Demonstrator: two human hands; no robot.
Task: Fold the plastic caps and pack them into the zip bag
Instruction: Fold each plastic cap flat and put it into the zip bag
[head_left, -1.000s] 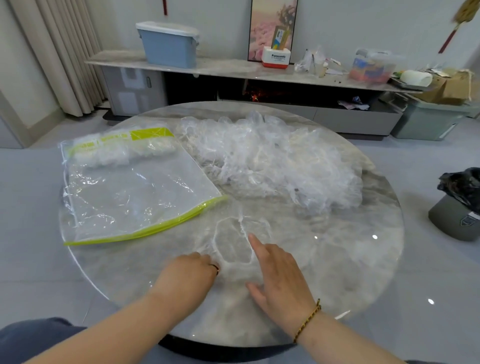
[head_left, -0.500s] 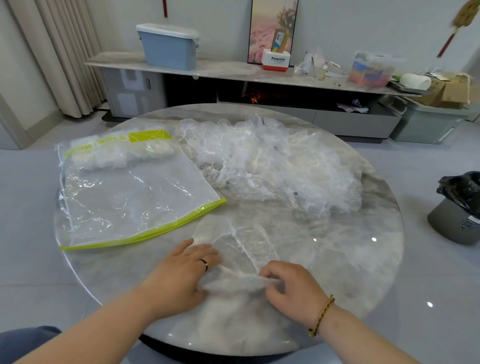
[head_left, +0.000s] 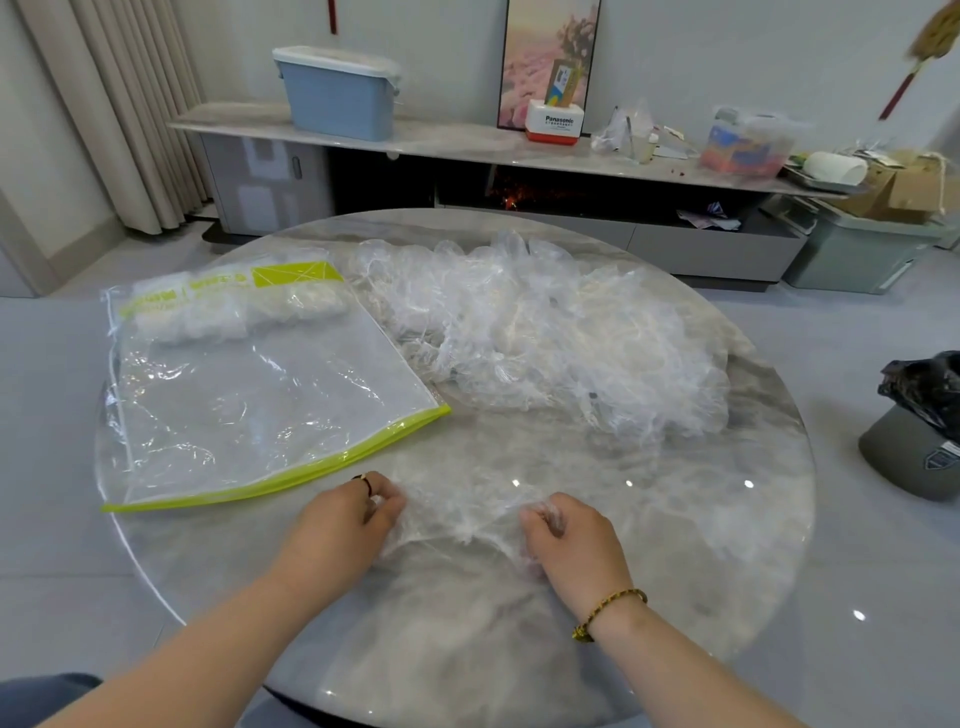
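Observation:
A thin clear plastic cap (head_left: 457, 514) lies stretched on the round marble table (head_left: 675, 545) near its front edge. My left hand (head_left: 348, 525) pinches the cap's left end and my right hand (head_left: 571, 545) pinches its right end. A big heap of loose clear caps (head_left: 545, 332) covers the middle and back of the table. A clear zip bag (head_left: 249, 395) with a lime-green zipper strip lies flat at the left, with several folded caps bunched at its far end (head_left: 239, 317).
Behind the table runs a long low cabinet (head_left: 467, 145) with a blue lidded bin (head_left: 337, 93), a small white and red box (head_left: 553, 122) and clutter. A grey bin with a black bag (head_left: 919, 431) stands on the floor at the right.
Both hands first pressed the cap flat, then gathered it in the middle, and have now moved apart, each gripping an end and pulling the cap out sideways.

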